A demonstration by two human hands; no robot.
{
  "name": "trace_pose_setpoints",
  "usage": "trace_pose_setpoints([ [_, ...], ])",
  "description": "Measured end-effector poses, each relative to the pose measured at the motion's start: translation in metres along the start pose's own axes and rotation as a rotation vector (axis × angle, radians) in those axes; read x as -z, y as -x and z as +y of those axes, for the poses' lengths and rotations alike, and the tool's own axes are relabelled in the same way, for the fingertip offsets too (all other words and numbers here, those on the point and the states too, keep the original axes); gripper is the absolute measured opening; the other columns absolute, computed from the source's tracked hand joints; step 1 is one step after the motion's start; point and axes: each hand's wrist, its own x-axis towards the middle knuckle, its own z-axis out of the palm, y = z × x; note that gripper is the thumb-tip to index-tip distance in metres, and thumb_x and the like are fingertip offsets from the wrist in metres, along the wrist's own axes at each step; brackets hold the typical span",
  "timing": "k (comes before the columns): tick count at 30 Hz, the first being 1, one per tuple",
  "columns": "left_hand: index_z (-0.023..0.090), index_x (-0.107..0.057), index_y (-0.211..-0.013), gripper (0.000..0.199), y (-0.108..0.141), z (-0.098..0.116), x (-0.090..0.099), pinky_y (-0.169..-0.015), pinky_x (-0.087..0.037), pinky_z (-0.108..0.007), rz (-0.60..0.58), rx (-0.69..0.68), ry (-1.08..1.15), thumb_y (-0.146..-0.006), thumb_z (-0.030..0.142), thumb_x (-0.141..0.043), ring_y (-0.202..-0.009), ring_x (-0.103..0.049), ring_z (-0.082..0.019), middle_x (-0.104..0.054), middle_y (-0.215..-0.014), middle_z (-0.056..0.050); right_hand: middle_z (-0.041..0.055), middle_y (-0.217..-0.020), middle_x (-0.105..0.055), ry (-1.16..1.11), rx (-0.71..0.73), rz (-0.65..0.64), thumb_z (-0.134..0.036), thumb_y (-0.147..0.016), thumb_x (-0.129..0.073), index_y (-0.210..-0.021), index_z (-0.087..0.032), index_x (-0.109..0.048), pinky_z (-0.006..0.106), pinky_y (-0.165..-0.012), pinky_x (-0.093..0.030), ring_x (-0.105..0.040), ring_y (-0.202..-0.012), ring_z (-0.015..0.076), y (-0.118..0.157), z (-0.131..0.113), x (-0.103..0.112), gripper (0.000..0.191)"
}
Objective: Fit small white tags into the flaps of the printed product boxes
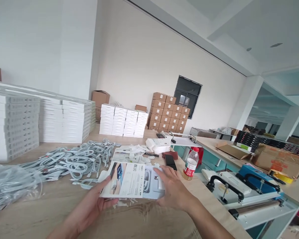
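Note:
Between both hands, above the table, is a white printed box (131,181) with a picture and small text on its sleeve. From its right end an inner tray (153,192) sticks out, showing a coiled white cable (147,181). My left hand (96,200) is closed around the sleeve's left end, thumb on top and fingers beneath. My right hand (173,187) grips the tray's right end, its fingers over the far edge and thumb at the near edge. Loose coiled cables (82,159) lie in a heap to the left. Paper scraps and a printed sheet lie just behind the box.
Stacked white boxes (22,126) stand at the left, with more white stacks (119,121) at the back. A bottle (191,164) with a red cap and a black phone (170,162) are to the right. Machines with black handles (226,184) stand beyond the table's right edge.

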Motion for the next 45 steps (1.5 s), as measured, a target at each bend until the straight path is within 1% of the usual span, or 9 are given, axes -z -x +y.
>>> trace_pose_setpoints([
  [4, 0.015, -0.066, -0.118, 0.036, 0.001, -0.001, -0.003, -0.066, -0.065, -0.04, -0.024, -0.017, 0.008, -0.084, 0.023, -0.069, -0.086, -0.073, -0.027, -0.072, -0.115, -0.016, 0.007, -0.162, -0.018, -0.459, 0.153, -0.038, -0.044, -0.055, -0.089, -0.148, -0.037, -0.034, 0.06, -0.117, -0.019, -0.013, -0.149, 0.036, -0.017, -0.011, -0.006, 0.108],
  [9, 0.02, -0.063, -0.123, 0.035, 0.0, -0.002, -0.006, -0.076, -0.065, -0.041, 0.04, -0.135, 0.181, -0.087, 0.018, -0.064, -0.099, -0.071, -0.026, -0.069, -0.125, -0.012, 0.0031, -0.161, -0.021, -1.051, 0.121, 0.413, -0.05, -0.082, -0.068, -0.148, -0.035, -0.031, 0.047, -0.117, -0.03, -0.022, -0.148, 0.0242, -0.045, -0.024, -0.046, 0.077],
  [14, 0.025, -0.056, -0.132, 0.054, 0.004, -0.006, -0.006, -0.091, -0.059, -0.048, -0.046, -0.173, 0.2, -0.08, 0.014, -0.071, -0.116, -0.063, -0.031, -0.066, -0.129, -0.01, 0.0097, -0.15, -0.043, -1.437, -0.085, 0.311, -0.046, -0.072, -0.079, -0.153, -0.034, -0.008, 0.043, -0.086, -0.058, -0.06, -0.117, 0.0269, -0.057, -0.038, -0.088, 0.109],
  [19, 0.015, -0.06, -0.126, 0.063, 0.007, 0.002, 0.001, -0.082, -0.059, -0.047, -0.343, 0.011, 0.221, -0.07, 0.04, -0.077, -0.112, -0.063, -0.04, -0.069, -0.116, -0.018, 0.0061, -0.123, -0.066, -1.723, -0.151, 0.255, -0.036, -0.072, -0.078, -0.151, -0.031, -0.021, 0.035, -0.07, -0.059, -0.068, -0.094, 0.022, -0.052, -0.015, -0.081, 0.097],
  [23, 0.025, -0.046, -0.135, 0.068, 0.009, 0.006, -0.001, -0.079, -0.058, -0.042, -0.254, -0.051, -0.096, -0.078, 0.056, -0.068, -0.103, -0.067, -0.034, -0.067, -0.119, -0.013, 0.0019, -0.098, -0.073, -1.68, -0.13, 0.048, -0.033, -0.071, -0.081, -0.146, -0.027, -0.031, 0.033, -0.073, -0.055, -0.07, -0.088, 0.0203, -0.044, 0.001, -0.072, 0.089],
  [28, 0.031, -0.039, -0.127, 0.065, 0.01, -0.001, -0.014, -0.062, -0.055, -0.032, -0.003, -0.203, -0.458, -0.077, 0.057, -0.07, -0.081, -0.068, -0.024, -0.068, -0.1, -0.004, -0.0048, -0.069, -0.067, -1.494, -0.128, -0.019, -0.044, -0.067, -0.084, -0.125, -0.024, -0.045, 0.023, -0.051, -0.046, -0.059, -0.056, 0.0126, -0.041, -0.007, -0.082, 0.072],
  [37, 0.024, -0.053, -0.118, 0.056, 0.009, -0.012, -0.016, -0.059, -0.052, -0.026, 0.029, -0.352, -0.616, -0.077, 0.059, -0.068, -0.078, -0.062, -0.019, -0.064, -0.093, -0.003, -0.0011, -0.069, -0.067, -1.386, -0.135, 0.031, -0.057, -0.066, -0.079, -0.098, -0.017, -0.071, 0.023, -0.051, -0.044, -0.053, -0.056, 0.0097, -0.041, -0.017, -0.087, 0.052],
  [42, 0.02, -0.061, -0.098, 0.044, 0.011, -0.015, -0.014, -0.052, -0.045, -0.022, 0.012, -0.283, -0.499, -0.075, 0.056, -0.071, -0.062, -0.055, -0.014, -0.062, -0.072, 0.002, -0.0007, -0.056, -0.06, -1.358, -0.081, -0.003, -0.062, -0.074, -0.07, -0.068, -0.015, -0.069, 0.024, -0.049, -0.04, -0.05, -0.05, 0.0095, -0.037, -0.02, -0.09, 0.048],
  [45, 0.02, -0.062, -0.098, 0.045, 0.014, -0.012, -0.014, -0.05, -0.043, -0.022, -0.012, -0.225, -0.434, -0.073, 0.054, -0.074, -0.06, -0.055, -0.014, -0.063, -0.069, 0.002, -0.0016, -0.055, -0.058, -1.412, -0.134, 0.004, -0.067, -0.077, -0.063, -0.082, -0.015, -0.072, 0.024, -0.047, -0.039, -0.05, -0.048, 0.0105, -0.038, -0.018, -0.093, 0.052],
])
